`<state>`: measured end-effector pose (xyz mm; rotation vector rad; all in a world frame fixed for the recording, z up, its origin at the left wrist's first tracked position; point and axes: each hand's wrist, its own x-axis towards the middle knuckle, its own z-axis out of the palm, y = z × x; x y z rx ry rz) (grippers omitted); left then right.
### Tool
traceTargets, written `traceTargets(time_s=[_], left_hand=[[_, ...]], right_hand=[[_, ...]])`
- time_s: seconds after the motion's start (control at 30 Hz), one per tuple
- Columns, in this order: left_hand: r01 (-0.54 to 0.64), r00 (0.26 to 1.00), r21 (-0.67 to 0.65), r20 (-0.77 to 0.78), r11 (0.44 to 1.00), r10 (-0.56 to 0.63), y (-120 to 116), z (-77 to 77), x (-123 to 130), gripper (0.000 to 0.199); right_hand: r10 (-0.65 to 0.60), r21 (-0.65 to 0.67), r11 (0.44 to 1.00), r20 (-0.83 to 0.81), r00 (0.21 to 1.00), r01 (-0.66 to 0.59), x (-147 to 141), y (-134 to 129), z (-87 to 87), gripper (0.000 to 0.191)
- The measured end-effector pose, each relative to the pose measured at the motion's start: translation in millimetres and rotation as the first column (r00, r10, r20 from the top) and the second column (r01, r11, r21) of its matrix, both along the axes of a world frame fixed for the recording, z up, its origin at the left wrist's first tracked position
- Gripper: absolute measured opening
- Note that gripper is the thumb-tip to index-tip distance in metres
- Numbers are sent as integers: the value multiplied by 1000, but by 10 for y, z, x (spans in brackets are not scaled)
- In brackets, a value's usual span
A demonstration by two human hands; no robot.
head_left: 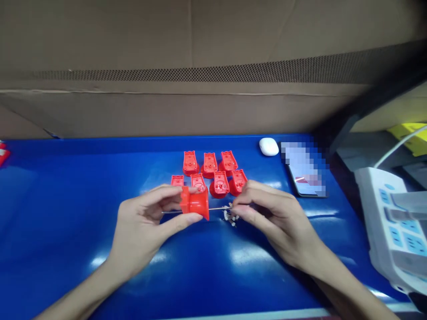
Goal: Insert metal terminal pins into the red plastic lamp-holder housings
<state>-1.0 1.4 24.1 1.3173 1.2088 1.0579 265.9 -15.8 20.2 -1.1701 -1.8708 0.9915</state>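
A red plastic part with a flared right end is held between the thumb and fingers of my left hand. A thin metal rod comes out of its flared end, and a spring-like length shows on its left side. My right hand pinches the rod's right end. Just under the rod lie several small white-headed pieces on the blue table. Behind my hands stand several similar red parts in two rows.
A white rounded case and a phone lie at the back right. A white power strip is at the right edge. Cardboard rises behind the blue table. Something red shows at the far left.
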Motion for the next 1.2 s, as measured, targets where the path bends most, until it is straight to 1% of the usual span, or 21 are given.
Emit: traceTargets(time_s=[0.07, 0.13, 0.2, 0.23, 0.3, 0.37, 0.43, 0.47, 0.57, 0.63, 0.7, 0.8, 0.87, 0.97, 1.13, 1.2], left_hand=[[38, 996, -78, 83, 996, -32, 11, -50, -27, 38], [79, 987, -142, 153, 987, -57, 19, -94, -47, 39], [86, 981, -174, 187, 981, -53, 24, -116, -52, 40], [81, 981, -178, 191, 981, -46, 25, -115, -47, 41], [77, 983, -174, 178, 982, -45, 26, -93, -28, 41], [72, 987, -162, 154, 984, -47, 26, -62, -7, 41], [60, 990, -158, 138, 986, -39, 26, -47, 1, 41], [55, 990, -158, 139, 986, -32, 26, -50, -2, 41], [64, 985, -179, 171, 982, -33, 29, -99, -34, 42], [88, 979, -208, 200, 974, -45, 31, -139, -60, 44], [118, 971, -230, 230, 966, -64, 33, -164, -75, 44], [119, 965, -228, 255, 966, -59, 30, -171, -75, 42], [101, 968, -228, 248, 968, -43, 23, -164, -66, 42], [113, 970, -236, 236, 965, -56, 12, -157, -52, 44], [99, 970, -237, 240, 966, -41, 14, -155, -51, 43], [98, 970, -227, 240, 969, -42, 25, -150, -50, 39]], right_hand=[[-14, 143, 990, 19, 1000, 11, -13, -23, -22, 9], [-26, 268, 963, 65, 998, 8, -32, -44, -18, 6], [-33, 311, 950, 119, 992, -6, -45, -56, 12, 5], [-33, 299, 954, 144, 989, -12, -47, -57, 31, 6], [-23, 225, 974, 171, 985, -16, -43, -53, 71, 13], [-7, 147, 989, 164, 986, -17, -31, -44, 100, 21], [-3, 120, 993, 136, 991, -13, -18, -40, 117, 23], [-6, 123, 992, 125, 992, -9, -13, -42, 121, 20], [-34, 192, 981, 97, 995, 15, -4, -56, 125, 10], [-48, 239, 971, 91, 995, 25, -3, -68, 122, 11], [-52, 258, 966, 92, 994, 27, -6, -73, 116, 12], [-36, 197, 980, 117, 992, 12, -14, -64, 106, 10], [-34, 167, 986, 141, 989, 11, -19, -49, 105, 14], [-37, 158, 987, 146, 989, 14, -12, -29, 112, 21], [-28, 127, 992, 82, 996, 17, 17, -50, 101, 8], [-23, 127, 992, 41, 999, 18, 22, -69, 86, 7]])
